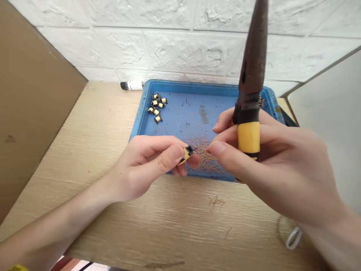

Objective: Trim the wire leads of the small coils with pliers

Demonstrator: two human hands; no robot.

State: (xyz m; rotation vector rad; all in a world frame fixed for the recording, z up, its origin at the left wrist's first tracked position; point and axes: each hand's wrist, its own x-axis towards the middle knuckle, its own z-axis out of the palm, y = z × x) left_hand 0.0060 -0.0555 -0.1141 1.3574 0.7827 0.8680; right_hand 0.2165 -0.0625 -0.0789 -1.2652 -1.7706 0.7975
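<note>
Pinching a small yellow-taped coil (186, 153) at the fingertips, the left hand (143, 165) holds it near the long-nose pliers (248, 137) clenched upright in the right hand (284, 173), above a blue tray (194, 87) catching copper wire clippings (204, 160), spare coils (156, 108) farther back, all on the bench (107, 113).

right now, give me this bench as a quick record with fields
left hand: pinching a coil between thumb and fingers
right hand: holding pliers upright, tips up
tray: blue tray, under both hands
in tray: more coils in a cluster, copper wire scraps
surface: wooden table
behind: white brick wall
</note>
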